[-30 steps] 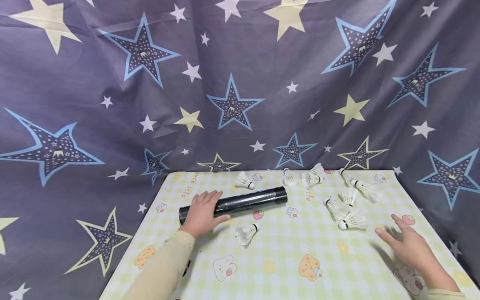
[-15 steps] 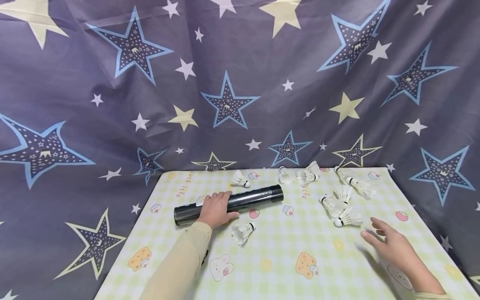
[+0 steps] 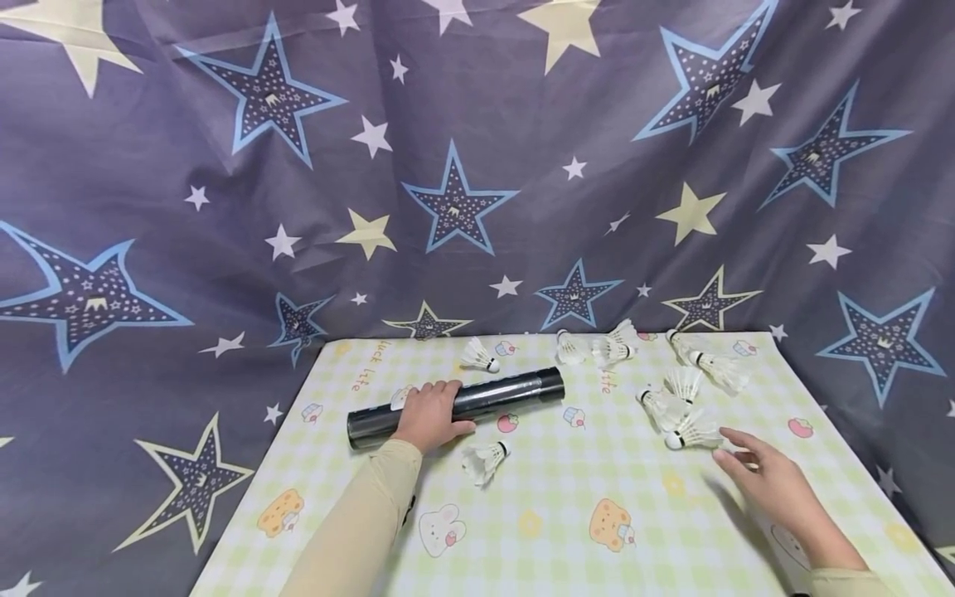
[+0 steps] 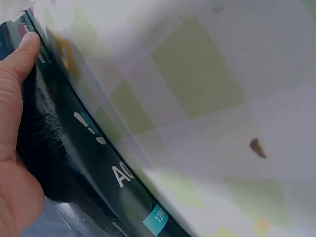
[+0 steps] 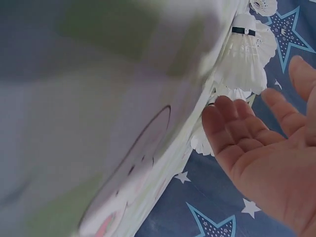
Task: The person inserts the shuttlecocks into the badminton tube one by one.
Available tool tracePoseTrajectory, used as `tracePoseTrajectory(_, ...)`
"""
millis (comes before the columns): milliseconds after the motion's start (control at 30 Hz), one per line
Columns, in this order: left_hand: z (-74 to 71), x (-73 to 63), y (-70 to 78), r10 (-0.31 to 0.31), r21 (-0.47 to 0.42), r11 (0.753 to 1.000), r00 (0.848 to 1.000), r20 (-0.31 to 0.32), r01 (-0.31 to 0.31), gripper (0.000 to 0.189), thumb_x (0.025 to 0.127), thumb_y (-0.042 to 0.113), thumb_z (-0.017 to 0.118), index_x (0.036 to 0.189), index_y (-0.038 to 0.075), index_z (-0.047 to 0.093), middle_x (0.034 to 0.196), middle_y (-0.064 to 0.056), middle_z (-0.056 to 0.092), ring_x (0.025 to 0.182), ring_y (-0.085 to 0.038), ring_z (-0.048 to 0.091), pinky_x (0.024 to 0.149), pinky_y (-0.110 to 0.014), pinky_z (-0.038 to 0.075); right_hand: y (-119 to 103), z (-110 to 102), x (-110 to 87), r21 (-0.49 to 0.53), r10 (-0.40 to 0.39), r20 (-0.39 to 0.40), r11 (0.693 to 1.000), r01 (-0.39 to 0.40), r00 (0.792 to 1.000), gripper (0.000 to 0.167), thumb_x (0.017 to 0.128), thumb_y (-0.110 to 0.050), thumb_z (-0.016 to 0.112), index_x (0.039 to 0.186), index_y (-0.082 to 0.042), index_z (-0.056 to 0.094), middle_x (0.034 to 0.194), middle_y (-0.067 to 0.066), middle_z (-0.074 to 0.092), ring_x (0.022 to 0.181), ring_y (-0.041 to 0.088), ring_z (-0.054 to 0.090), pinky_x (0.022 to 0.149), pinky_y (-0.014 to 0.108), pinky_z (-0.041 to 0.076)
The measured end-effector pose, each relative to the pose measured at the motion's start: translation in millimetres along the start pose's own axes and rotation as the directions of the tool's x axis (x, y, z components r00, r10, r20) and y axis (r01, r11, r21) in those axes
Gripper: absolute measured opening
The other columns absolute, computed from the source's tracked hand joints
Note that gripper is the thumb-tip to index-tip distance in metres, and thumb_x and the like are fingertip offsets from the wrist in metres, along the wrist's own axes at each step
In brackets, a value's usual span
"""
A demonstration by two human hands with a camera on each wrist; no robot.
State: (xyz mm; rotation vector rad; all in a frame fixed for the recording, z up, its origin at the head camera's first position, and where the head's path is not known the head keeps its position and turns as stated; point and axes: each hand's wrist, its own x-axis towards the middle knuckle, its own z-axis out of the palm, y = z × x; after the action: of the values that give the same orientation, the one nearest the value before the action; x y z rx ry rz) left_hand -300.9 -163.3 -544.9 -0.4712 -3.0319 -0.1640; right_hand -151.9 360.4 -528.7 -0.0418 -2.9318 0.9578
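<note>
My left hand (image 3: 429,419) lies over a black shuttlecock tube (image 3: 515,395) on its side, fingers across the top and thumb on the near side. In the left wrist view the thumb (image 4: 24,57) runs along the tube's printed wall. My right hand (image 3: 772,485) is held with fingers apart and slightly bent, holding nothing. Its fingertips are right at the feather skirt of a white shuttlecock (image 3: 695,429), the nearest of a cluster of three. In the right wrist view that shuttlecock (image 5: 244,64) stands just beyond the fingers.
One shuttlecock (image 3: 485,462) lies in front of the tube and another (image 3: 480,355) behind it. More shuttlecocks (image 3: 615,344) lie along the back edge, with a pair (image 3: 718,371) at back right. The checked tablecloth (image 3: 537,481) meets a starry curtain (image 3: 462,108) behind.
My right hand has moved left, up to the nearest shuttlecock of the cluster. My left hand has shifted right along the tube. The head view has turned slightly.
</note>
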Motion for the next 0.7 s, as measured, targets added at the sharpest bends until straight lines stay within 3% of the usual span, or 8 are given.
tracePoseTrajectory(100, 2.0, -2.1, 1.0, 0.002, 0.021, 1.0, 1.0, -0.025, -0.002, 0.089, 0.087, 0.067, 0.08, 0.154, 0.016, 0.053, 0.141, -0.013, 0.068, 0.128, -0.036, 0.064, 0.111, -0.059, 0.049, 0.6, 2.7, 7.7, 0.023, -0.011, -0.013, 1.0, 0.011, 1.0, 0.052, 0.11, -0.037, 0.062, 0.149, -0.003, 0.061, 0.134, 0.032, 0.069, 0.111, 0.041, 0.073, 0.086, 0.048, 0.059)
tracePoseTrajectory(200, 3.0, -4.4, 3.2, 0.008, 0.049, 0.999, 0.999, -0.037, -0.006, 0.088, 0.087, 0.067, 0.08, 0.154, 0.016, 0.053, 0.141, -0.013, 0.068, 0.127, -0.036, 0.064, 0.11, -0.059, 0.05, -0.2, 4.8, 13.2, 0.039, -0.017, -0.023, 0.999, 0.018, 1.0, 0.045, 0.11, -0.036, 0.061, 0.143, -0.006, 0.068, 0.135, 0.028, 0.07, 0.101, 0.014, 0.068, 0.078, 0.031, 0.054)
tracePoseTrajectory(333, 4.5, -4.6, 6.1, 0.009, 0.078, 0.997, 0.999, -0.043, -0.006, 0.088, 0.087, 0.067, 0.08, 0.153, 0.016, 0.053, 0.139, -0.013, 0.068, 0.125, -0.035, 0.065, 0.108, -0.058, 0.051, -0.7, 9.7, 17.2, 0.07, -0.027, -0.042, 0.997, 0.03, 0.999, 0.038, 0.11, -0.031, 0.062, 0.136, -0.005, 0.072, 0.123, 0.022, 0.075, 0.086, -0.006, 0.055, 0.07, 0.024, 0.049)
tracePoseTrajectory(433, 5.9, -4.6, 6.8, 0.004, 0.096, 0.995, 0.999, -0.055, 0.001, 0.088, 0.085, 0.069, 0.08, 0.152, 0.017, 0.054, 0.136, -0.012, 0.069, 0.122, -0.035, 0.066, 0.107, -0.057, 0.052, -2.6, 12.1, 19.0, 0.075, -0.032, -0.038, 0.997, 0.035, 0.999, 0.036, 0.11, -0.029, 0.063, 0.133, -0.004, 0.074, 0.122, 0.022, 0.077, 0.087, -0.007, 0.056, 0.071, 0.022, 0.049)
tracePoseTrajectory(600, 8.7, -4.3, 5.6, -0.011, 0.121, 0.992, 0.997, -0.079, 0.02, 0.09, 0.083, 0.074, 0.079, 0.15, 0.018, 0.055, 0.133, -0.011, 0.07, 0.12, -0.033, 0.067, 0.106, -0.055, 0.053, -5.0, 12.6, 21.8, 0.035, -0.036, -0.022, 0.999, 0.037, 0.999, 0.036, 0.11, -0.032, 0.062, 0.133, -0.007, 0.075, 0.132, 0.023, 0.074, 0.103, 0.005, 0.065, 0.078, 0.02, 0.051)
tracePoseTrajectory(700, 9.2, -4.0, 4.9, -0.018, 0.122, 0.992, 0.996, -0.093, 0.029, 0.091, 0.082, 0.075, 0.079, 0.149, 0.018, 0.056, 0.132, -0.01, 0.071, 0.119, -0.033, 0.068, 0.106, -0.055, 0.053, -4.4, 12.8, 22.6, 0.022, -0.027, -0.016, 0.999, 0.028, 0.999, 0.036, 0.109, -0.032, 0.063, 0.132, -0.007, 0.075, 0.131, 0.022, 0.075, 0.101, 0.003, 0.064, 0.078, 0.021, 0.052)
